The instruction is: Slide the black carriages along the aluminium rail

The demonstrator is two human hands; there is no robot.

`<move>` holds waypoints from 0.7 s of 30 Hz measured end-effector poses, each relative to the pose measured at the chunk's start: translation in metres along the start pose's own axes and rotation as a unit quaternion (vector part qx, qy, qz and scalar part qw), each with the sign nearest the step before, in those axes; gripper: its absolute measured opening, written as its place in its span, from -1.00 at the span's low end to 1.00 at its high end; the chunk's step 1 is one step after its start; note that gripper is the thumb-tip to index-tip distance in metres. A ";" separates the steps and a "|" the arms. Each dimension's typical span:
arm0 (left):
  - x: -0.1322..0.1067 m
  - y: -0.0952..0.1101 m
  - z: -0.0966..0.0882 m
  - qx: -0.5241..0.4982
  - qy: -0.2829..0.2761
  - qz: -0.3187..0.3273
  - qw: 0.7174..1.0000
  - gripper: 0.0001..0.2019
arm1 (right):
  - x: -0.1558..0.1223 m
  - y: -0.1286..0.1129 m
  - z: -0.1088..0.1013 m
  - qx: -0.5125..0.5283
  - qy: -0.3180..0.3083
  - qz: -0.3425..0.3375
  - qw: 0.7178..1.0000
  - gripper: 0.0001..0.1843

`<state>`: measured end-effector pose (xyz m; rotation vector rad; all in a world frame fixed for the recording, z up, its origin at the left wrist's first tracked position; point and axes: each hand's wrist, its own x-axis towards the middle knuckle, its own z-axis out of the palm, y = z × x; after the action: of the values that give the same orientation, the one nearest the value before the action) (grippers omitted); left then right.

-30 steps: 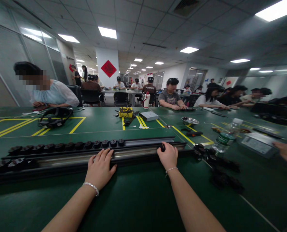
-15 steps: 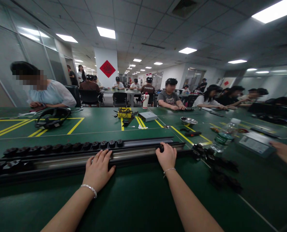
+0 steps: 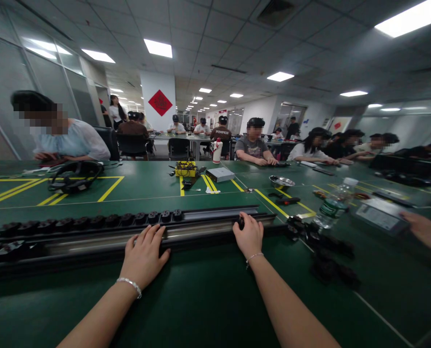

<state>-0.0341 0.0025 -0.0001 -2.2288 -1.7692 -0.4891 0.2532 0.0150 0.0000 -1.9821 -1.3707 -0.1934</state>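
Two long black rails [image 3: 208, 223] lie side by side across the green table [image 3: 208, 299] in front of me. A row of black round parts [image 3: 92, 221] sits along the left stretch of the far rail. My left hand [image 3: 142, 256] lies flat on the near rail with fingers spread. My right hand [image 3: 249, 236] is curled over a small black round part [image 3: 241, 222] on the near rail, fingers closed round it. Both wrists wear thin bracelets.
Loose black parts [image 3: 320, 251] lie right of the rails. A water bottle [image 3: 333, 203], a metal bowl [image 3: 281, 181], a grey box [image 3: 220, 174], a yellow item [image 3: 186, 168] and a black headset [image 3: 72, 175] sit farther back. Another person's hand [image 3: 423, 232] rests at right. Several people sit around.
The view has drifted slightly; both hands keep their places on the rail, with the right hand still closed on the small black part.
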 end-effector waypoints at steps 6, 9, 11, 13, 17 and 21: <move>0.000 0.000 -0.001 0.000 -0.005 0.000 1.000 -0.48 | 0.001 0.000 -0.001 0.011 0.000 -0.003 1.000 -0.55; 0.001 -0.001 0.000 0.002 -0.009 -0.001 1.000 -0.48 | 0.001 -0.001 -0.002 0.015 -0.003 -0.004 1.000 -0.56; 0.001 -0.001 0.001 0.005 -0.008 0.000 1.000 -0.48 | 0.001 0.000 -0.003 0.017 -0.005 -0.006 1.000 -0.56; 0.001 -0.002 0.002 0.008 -0.006 0.002 1.000 -0.47 | 0.002 0.001 -0.003 0.019 -0.003 -0.009 1.000 -0.55; 0.001 -0.001 0.002 0.008 -0.007 0.000 1.000 -0.47 | 0.004 0.005 -0.001 0.025 0.000 -0.011 1.000 -0.55; 0.001 -0.001 0.001 0.008 -0.008 -0.002 1.000 -0.47 | 0.005 0.008 0.000 0.028 0.001 -0.014 1.000 -0.57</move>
<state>-0.0345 0.0041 -0.0007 -2.2244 -1.7795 -0.4576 0.2623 0.0171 -0.0011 -1.9168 -1.3872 -0.1684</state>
